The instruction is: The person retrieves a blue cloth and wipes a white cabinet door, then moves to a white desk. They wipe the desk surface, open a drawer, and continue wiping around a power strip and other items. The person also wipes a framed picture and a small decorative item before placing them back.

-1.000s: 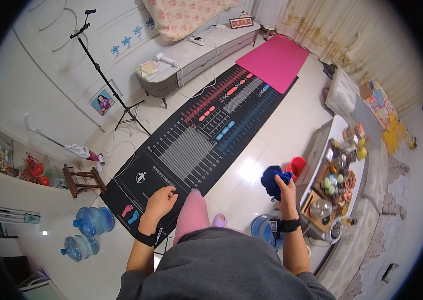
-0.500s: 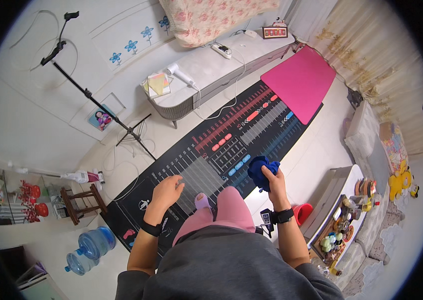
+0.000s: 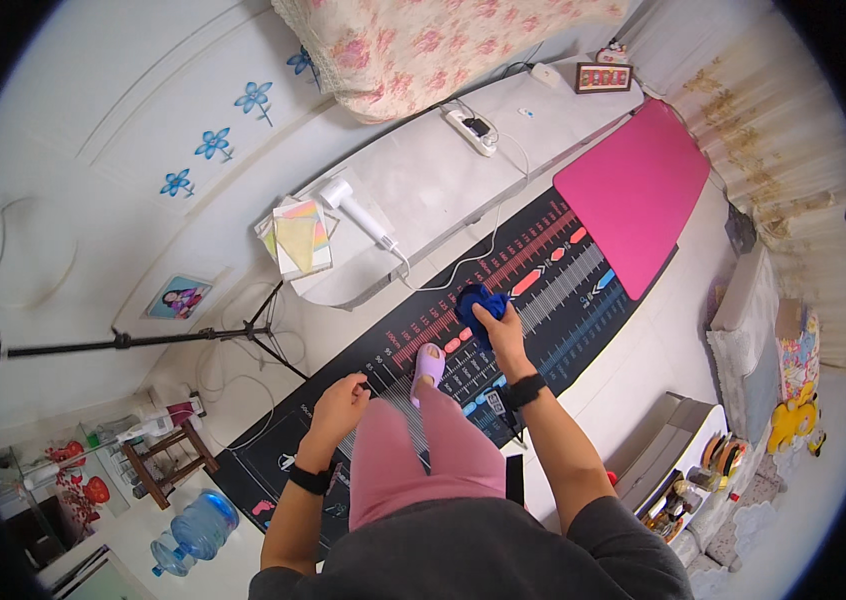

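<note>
A bunched dark blue cloth (image 3: 479,305) hangs from my right hand (image 3: 503,338), whose fingers are closed round it. It is held out in front of me, over the printed black mat (image 3: 583,335). My left hand (image 3: 338,412) is lower, near my left thigh and above the mat's left part. Its fingers are loosely bent and a little apart, with nothing seen in them. One foot in a lilac slipper (image 3: 427,372) shows on the mat ahead of my legs.
A long white cabinet (image 3: 413,190) runs ahead, bearing a white hair dryer (image 3: 358,215) and power strip (image 3: 471,130). A pink mat (image 3: 633,190) covers the black mat's far end. Left are a tripod (image 3: 183,338), wooden stool (image 3: 168,462) and water bottles (image 3: 201,525); right, a crowded table (image 3: 688,470).
I have stepped forward along the mat, the slippered foot now further ahead. My right hand has swung forward and inward with the blue cloth. The tripod appears further left and tilted.
</note>
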Available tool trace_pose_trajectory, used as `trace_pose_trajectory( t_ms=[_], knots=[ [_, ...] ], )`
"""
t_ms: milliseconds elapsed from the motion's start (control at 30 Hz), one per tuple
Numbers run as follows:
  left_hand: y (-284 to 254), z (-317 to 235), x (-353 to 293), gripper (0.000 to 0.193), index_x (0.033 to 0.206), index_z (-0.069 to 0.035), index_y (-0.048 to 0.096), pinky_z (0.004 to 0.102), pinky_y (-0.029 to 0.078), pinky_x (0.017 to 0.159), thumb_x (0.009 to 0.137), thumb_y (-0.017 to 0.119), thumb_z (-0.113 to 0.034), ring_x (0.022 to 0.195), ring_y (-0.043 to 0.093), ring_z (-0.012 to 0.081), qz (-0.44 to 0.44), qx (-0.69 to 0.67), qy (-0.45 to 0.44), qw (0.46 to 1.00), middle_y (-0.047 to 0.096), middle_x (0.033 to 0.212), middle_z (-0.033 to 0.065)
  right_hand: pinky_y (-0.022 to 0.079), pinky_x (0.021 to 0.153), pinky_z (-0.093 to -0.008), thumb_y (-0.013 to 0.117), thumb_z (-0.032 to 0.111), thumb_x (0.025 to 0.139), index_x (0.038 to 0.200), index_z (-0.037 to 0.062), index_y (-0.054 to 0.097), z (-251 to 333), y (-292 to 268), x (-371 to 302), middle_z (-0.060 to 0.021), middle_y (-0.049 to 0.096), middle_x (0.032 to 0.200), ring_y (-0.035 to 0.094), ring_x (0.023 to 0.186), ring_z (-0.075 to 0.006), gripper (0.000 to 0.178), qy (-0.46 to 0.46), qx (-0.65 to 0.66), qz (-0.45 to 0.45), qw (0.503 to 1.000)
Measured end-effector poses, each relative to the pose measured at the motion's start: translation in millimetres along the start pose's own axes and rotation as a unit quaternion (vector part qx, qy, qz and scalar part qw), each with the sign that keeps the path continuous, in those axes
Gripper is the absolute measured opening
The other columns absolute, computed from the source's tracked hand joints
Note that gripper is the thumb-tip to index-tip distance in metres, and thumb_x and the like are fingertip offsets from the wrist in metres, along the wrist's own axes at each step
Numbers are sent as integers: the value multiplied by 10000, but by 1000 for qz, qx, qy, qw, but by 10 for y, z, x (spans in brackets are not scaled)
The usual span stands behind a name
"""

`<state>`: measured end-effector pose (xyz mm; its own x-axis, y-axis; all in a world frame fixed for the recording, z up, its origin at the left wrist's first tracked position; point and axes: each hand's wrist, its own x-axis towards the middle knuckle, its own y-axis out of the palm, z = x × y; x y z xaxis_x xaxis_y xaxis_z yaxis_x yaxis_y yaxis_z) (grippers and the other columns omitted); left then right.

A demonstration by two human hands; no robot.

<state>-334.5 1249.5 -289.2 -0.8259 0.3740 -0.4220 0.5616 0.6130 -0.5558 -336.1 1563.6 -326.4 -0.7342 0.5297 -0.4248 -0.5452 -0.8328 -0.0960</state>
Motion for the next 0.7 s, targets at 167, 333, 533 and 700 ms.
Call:
trace_pose_trajectory(
  t_ms=[167, 333, 533, 700],
  knots=[
    [110, 226, 1243, 300, 1111, -45, 610, 370, 514, 702, 841, 618, -175, 774, 655, 296, -35, -93, -19, 995, 659, 873, 161, 481, 675, -270, 758, 228, 796, 992, -4, 599, 34, 539, 1008, -44, 645, 852, 580, 739, -118, 343, -38, -83, -16, 996],
    [262, 752, 2141, 258, 1078, -33, 614, 383, 516, 710, 867, 586, -177, 772, 657, 331, -102, -86, -21, 991, 666, 847, 185, 486, 639, -313, 762, 269, 774, 956, 17, 600, -72, 974, 1749, -88, 637, 770, 603, 678, -176, 351, -80, -193, -26, 978],
    [515, 1353, 2397, 228, 1053, -12, 614, 334, 521, 692, 874, 593, -151, 710, 672, 241, -97, -204, -186, 956, 687, 813, 144, 487, 762, -386, 750, 185, 762, 1036, 32, 581, -297, 1431, 2387, -183, 637, 985, 616, 899, -330, 356, -199, -322, -41, 925],
    [793, 1174, 2860, 349, 1196, -33, 523, 321, 516, 699, 872, 615, -124, 744, 661, 218, -190, -282, -196, 920, 679, 823, 126, 426, 919, -436, 729, 31, 662, 1073, 49, 566, -615, 1773, 2970, -140, 610, 1139, 539, 1107, -353, 443, -385, -349, 50, 853]
  ],
)
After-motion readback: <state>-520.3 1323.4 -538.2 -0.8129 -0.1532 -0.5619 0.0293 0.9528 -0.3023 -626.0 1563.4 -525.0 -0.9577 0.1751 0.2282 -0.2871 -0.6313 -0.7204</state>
